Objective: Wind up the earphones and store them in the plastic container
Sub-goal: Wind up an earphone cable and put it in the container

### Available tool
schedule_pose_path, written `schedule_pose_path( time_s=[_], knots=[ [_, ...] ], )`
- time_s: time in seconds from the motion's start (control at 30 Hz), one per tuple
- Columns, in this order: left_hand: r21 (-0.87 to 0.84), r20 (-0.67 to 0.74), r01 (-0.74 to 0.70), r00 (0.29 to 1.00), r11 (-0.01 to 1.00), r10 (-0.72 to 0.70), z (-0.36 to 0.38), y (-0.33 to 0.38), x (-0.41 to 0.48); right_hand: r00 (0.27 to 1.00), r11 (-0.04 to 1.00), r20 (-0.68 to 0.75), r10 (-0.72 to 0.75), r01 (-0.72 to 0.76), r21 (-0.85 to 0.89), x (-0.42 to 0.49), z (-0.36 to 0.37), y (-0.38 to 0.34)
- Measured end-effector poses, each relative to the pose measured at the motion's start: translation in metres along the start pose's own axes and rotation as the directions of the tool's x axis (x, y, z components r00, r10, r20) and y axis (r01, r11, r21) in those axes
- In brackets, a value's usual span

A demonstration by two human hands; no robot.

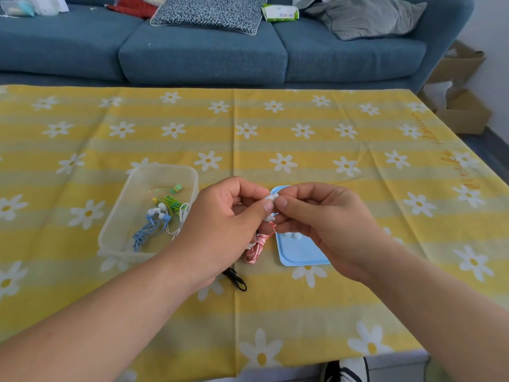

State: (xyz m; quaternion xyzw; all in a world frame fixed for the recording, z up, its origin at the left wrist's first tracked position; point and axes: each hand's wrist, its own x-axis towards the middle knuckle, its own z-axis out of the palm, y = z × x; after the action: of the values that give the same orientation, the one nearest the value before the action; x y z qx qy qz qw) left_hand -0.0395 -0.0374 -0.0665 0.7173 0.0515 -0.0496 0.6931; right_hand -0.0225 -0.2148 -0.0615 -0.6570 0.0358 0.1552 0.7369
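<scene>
Red-and-white striped earphones (pixel 257 245) hang as a wound bundle from the two hands, which meet above the middle of the table. The left hand (pixel 220 224) and the right hand (pixel 316 216) are close together, fingertips facing. Each pinches the top of the cord, where the white earbuds (pixel 268 200) show between thumb and forefinger. It looks like the grip used to tuck in a loose end so the coil does not spring apart, though the fingers hide how the end actually runs. Taking the hands as the centre of the dial, the plastic container (pixel 110 232) sits open at 9 o'clock, just beside the left hand and handy for the drop. Inside it lie blue earphones (pixel 148 230), green earphones (pixel 172 202) and a white pair (pixel 183 216), already stored. Its blue lid (pixel 300 253) lies flat at about 5 o'clock, partly under the right hand, set aside so the mouth is free. A black loop (pixel 235 279), perhaps a tie or another cord, rests at 6 o'clock on the yellow daisy tablecloth (pixel 275 312). The winding seems nearly done; placing the bundle in the container remains.
</scene>
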Motion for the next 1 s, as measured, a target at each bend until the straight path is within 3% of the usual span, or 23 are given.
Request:
schedule_pose_path(
  time_s=[0.33, 0.6, 0.87, 1.0],
  knots=[
    [-0.011, -0.068, 0.016, 0.998, 1.0, -0.017, -0.002, -0.002, 0.004, 1.0, 0.997, -0.012, -0.025, 0.026, 0.076, 0.0, 0.005, 0.002],
    [-0.023, -0.081, 0.031, 0.996, 0.999, -0.033, 0.002, -0.002, 0.007, 0.986, 0.931, -0.012, -0.164, 0.151, -0.332, -0.004, 0.005, 0.008],
    [-0.079, -0.038, 0.082, 0.996, 0.994, -0.085, 0.013, -0.006, 0.005, 0.978, 0.927, -0.126, -0.164, 0.109, -0.359, -0.009, -0.02, 0.001],
    [-0.073, -0.021, 0.094, 0.995, 0.993, -0.096, 0.018, -0.008, 0.003, 0.991, 0.911, -0.063, -0.115, 0.08, -0.404, -0.01, -0.018, 0.002]
  ],
)
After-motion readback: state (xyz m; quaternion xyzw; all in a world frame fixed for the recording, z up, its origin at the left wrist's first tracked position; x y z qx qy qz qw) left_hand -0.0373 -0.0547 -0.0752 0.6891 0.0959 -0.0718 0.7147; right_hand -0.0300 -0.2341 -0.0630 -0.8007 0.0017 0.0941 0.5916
